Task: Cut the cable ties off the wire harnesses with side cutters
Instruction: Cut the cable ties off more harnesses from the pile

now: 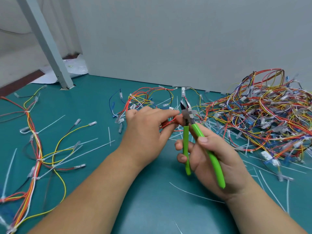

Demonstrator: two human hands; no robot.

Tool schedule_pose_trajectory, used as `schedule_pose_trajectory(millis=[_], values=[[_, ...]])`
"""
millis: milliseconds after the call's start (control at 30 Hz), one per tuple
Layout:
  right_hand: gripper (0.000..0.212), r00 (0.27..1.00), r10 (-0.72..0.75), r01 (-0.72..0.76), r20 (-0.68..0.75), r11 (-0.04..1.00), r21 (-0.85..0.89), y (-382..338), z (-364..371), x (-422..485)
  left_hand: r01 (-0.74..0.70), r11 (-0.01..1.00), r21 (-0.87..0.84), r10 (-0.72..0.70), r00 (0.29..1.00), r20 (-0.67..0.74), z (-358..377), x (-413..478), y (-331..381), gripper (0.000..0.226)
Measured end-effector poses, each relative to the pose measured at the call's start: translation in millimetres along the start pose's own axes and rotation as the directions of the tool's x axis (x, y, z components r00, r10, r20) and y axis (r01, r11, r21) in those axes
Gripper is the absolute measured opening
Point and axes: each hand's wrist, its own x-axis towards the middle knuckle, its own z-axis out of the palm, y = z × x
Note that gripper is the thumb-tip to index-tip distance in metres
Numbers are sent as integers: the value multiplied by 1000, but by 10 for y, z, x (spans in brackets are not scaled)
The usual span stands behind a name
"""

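- Nearest to me: both forearms come in from the bottom edge over the teal desk [152, 208]. Loose white cable ties [194, 193] lie scattered on it on both sides of the arms.
- The right hand [217, 164] grips the side cutters [186, 139]. Its fingers curl round the left green handle and the thumb lies along the right one. The handles stand apart.
- The cutters point up and away from me, with the head just above and left of the right hand. The jaws look parted. I cannot tell whether a tie sits between them.
- The left hand [146, 130] is just left of the cutter head and pinches a red-wired wire harness [168, 123]. Its index finger stretches out towards the cutter head; I cannot tell if it touches.
- The held harness runs from the left hand's grip to the cutter head. A clear connector [183, 92] stands just above the jaws.
- Left of the arms, one long harness [38, 149] lies on the desk, its ties in place.
- Behind the hands, a looser tangle of wires [148, 97] lies flat on the desk.
- Far right, a large pile of harnesses [263, 119] is heaped against the grey wall [168, 39].
- Far left, a slanted grey post [45, 43] meets the desk.
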Motion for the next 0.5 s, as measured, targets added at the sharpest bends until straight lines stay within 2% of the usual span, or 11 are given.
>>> schedule_pose_trajectory(millis=[133, 233, 267, 300, 367, 433, 500], values=[[67, 999, -34, 33, 2, 996, 86, -51, -10, 21, -28, 997, 66, 31, 998, -45, -9, 11, -21, 31], [66, 994, -82, 94, -76, 982, 165, -119, -49, 36, 39, 999, 27, -33, 981, -193, -59, 39, -64, 58], [70, 990, -92, 110, -106, 976, 187, -147, -66, 41, 70, 997, -24, -74, 964, -257, -84, 48, -76, 61], [72, 986, -98, 125, -133, 969, 212, -173, -81, 47, 113, 989, -92, -137, 941, -309, -101, 57, -97, 56], [60, 976, -113, 159, -186, 953, 257, -209, -117, 53, 247, 936, -251, -325, 880, -347, -104, 103, -158, 35], [43, 967, -112, 176, -230, 944, 280, -219, -143, 60, 419, 816, -399, -539, 802, -259, -81, 163, -228, 23], [39, 958, -116, 193, -261, 937, 290, -221, -161, 65, 583, 661, -473, -699, 708, -103, -64, 203, -282, 30]])
